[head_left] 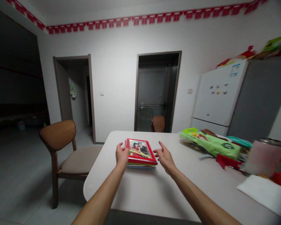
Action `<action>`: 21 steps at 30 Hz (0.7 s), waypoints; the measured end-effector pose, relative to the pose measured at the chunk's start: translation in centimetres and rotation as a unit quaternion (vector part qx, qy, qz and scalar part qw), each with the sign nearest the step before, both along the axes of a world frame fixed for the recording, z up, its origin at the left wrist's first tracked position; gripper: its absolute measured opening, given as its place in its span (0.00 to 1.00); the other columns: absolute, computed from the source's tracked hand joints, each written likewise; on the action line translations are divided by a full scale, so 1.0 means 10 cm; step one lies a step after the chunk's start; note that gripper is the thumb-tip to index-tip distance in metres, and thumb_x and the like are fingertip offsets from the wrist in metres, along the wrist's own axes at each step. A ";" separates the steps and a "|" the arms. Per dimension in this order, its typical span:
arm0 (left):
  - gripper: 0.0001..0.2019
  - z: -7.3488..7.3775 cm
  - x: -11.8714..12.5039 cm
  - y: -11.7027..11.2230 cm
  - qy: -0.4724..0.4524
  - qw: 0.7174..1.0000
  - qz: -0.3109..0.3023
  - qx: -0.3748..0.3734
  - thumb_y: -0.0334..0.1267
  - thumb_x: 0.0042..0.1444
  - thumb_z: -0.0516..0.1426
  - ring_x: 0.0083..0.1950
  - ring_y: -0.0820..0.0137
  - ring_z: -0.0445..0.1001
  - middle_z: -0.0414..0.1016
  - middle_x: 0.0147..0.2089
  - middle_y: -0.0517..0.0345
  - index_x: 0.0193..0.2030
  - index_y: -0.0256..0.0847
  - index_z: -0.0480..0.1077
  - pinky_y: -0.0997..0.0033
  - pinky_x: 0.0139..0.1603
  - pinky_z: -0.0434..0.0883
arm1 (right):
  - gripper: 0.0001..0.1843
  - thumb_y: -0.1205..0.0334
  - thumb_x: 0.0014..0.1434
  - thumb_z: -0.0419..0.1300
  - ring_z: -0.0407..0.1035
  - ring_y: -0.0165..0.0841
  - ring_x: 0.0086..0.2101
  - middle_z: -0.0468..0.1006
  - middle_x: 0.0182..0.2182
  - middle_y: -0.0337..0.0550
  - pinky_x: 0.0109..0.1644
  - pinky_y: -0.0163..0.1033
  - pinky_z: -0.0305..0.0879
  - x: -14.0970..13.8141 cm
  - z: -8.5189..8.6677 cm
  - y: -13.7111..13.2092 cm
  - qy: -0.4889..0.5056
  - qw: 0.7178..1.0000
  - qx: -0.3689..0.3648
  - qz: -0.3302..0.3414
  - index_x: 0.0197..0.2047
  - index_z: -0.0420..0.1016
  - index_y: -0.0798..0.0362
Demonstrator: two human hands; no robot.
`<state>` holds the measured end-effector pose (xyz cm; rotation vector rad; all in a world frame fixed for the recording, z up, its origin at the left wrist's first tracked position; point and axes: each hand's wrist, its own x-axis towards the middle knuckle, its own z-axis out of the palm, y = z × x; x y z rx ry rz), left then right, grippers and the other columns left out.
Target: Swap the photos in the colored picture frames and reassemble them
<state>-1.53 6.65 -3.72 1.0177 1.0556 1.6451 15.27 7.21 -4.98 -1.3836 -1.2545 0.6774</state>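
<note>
A red-rimmed picture frame (pixel 152 160) holding a photo of a couple lies flat on top of a small stack, with yellow-green and pale blue edges (pixel 141 167) showing beneath. At its left side is my left hand (pixel 122 155), thumb by the rim and fingers slightly bent but apart; whether it touches the frame is hard to tell. Off the right side, with a small gap, hovers my right hand (pixel 165 158), its index finger stretched out and nothing held in it. The stack rests on the white table (pixel 140 190).
On the table's right lie a green packet (pixel 221 147), a red item (pixel 228 161), a pinkish jar (pixel 263 157) and a white sheet-like item (pixel 264 190). A wooden chair (pixel 58 134) stands at left, another chair (pixel 158 123) behind. A fridge (pixel 219 93) is at back right.
</note>
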 end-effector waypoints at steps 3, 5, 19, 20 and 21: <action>0.30 0.43 0.21 -0.36 -0.018 0.995 -0.073 0.070 0.25 0.43 0.54 0.21 0.80 0.63 0.63 0.21 0.71 0.55 0.43 0.52 0.78 0.27 0.61 | 0.37 0.66 0.45 0.47 0.55 0.23 0.17 0.63 0.18 0.29 0.23 0.30 0.55 -0.23 0.47 -0.46 0.125 0.969 0.173 0.124 0.60 0.40 0.46; 0.36 0.65 0.33 -0.61 -0.057 0.966 -0.195 0.159 0.25 0.40 0.53 0.20 0.80 0.60 0.63 0.21 0.72 0.57 0.45 0.47 0.78 0.26 0.61 | 0.39 0.69 0.43 0.48 0.51 0.23 0.17 0.59 0.16 0.27 0.21 0.29 0.51 -0.34 0.73 -0.76 0.193 0.927 0.240 0.215 0.59 0.41 0.43; 0.19 0.65 0.26 -0.73 -0.196 0.929 -0.301 0.090 0.45 0.40 0.59 0.18 0.81 0.59 0.61 0.17 0.71 0.38 0.40 0.62 0.82 0.20 0.55 | 0.14 0.61 0.46 0.52 0.55 0.23 0.16 0.64 0.15 0.31 0.19 0.29 0.50 -0.40 0.75 -0.90 0.362 0.888 0.127 0.253 0.38 0.68 0.51; 0.17 0.62 0.23 -0.69 -0.197 0.929 -0.308 0.058 0.52 0.42 0.55 0.15 0.82 0.56 0.59 0.14 0.70 0.30 0.38 0.62 0.82 0.17 0.53 | 0.11 0.56 0.47 0.51 0.54 0.22 0.15 0.64 0.14 0.32 0.18 0.29 0.50 -0.40 0.72 -0.86 0.373 0.886 0.091 0.258 0.30 0.69 0.54; 0.21 0.59 0.19 -0.66 -0.190 0.927 -0.320 0.034 0.57 0.45 0.50 0.13 0.82 0.52 0.57 0.12 0.69 0.24 0.38 0.61 0.82 0.15 0.50 | 0.16 0.51 0.48 0.50 0.53 0.22 0.13 0.62 0.12 0.33 0.16 0.29 0.48 -0.41 0.69 -0.81 0.376 0.885 0.057 0.268 0.22 0.68 0.55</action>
